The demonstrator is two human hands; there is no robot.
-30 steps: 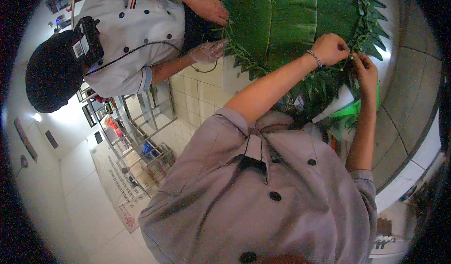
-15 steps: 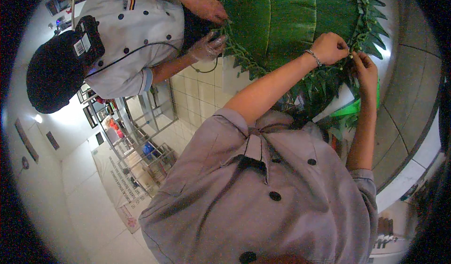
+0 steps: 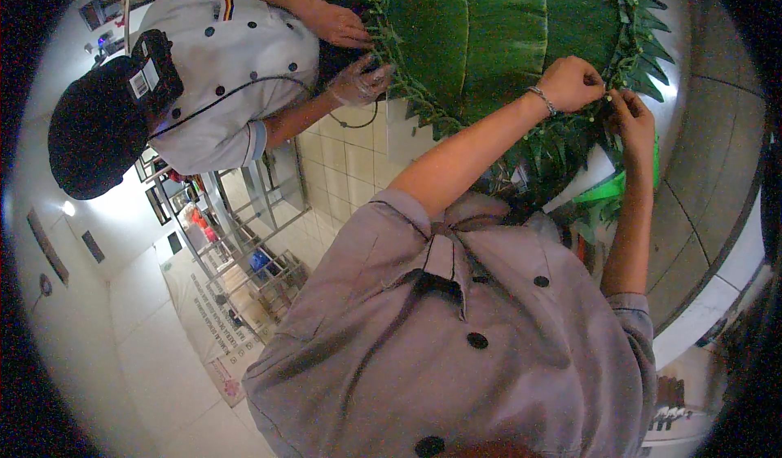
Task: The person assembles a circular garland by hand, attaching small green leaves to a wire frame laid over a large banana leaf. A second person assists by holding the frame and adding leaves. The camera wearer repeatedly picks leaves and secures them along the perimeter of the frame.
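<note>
Pinching at the leaf fringe (image 3: 607, 103), both hands meet at the right rim of a big round tray (image 3: 676, 18) lined with green leaf (image 3: 505, 26). Left hand (image 3: 570, 81): closed into a loose fist, fingertips nipped on a folded leaf point at the rim; a bead bracelet (image 3: 539, 99) sits on the wrist. Right hand (image 3: 629, 120): fingers curled, tips pressed to the same spot from below, touching the fringe and nearly touching the left hand. What, if anything, sits between the fingertips is too small to tell. The fringe is a ring of small folded triangles running round the tray edge, each point aimed outward, away from the centre; under the hands they point down and to the right. The lining lies in broad overlapping strips, long axis running top to bottom in the view, ribs crosswise. Tray holds only the lining. It rests on a grey counter (image 3: 717, 156), upper middle of the view, straight ahead of the person in the grey buttoned jacket (image 3: 456, 352). Below the hands, spare leaf pieces (image 3: 607, 205) lie at the counter edge. Across the tray, a co-worker in a white jacket (image 3: 220, 59) and dark cap (image 3: 94, 132) works the left rim: the near hand (image 3: 358, 79) gloved and on the fringe, the far one (image 3: 338, 22) bare and on the rim. A metal rack (image 3: 236, 238) stands on the tiled floor.
</note>
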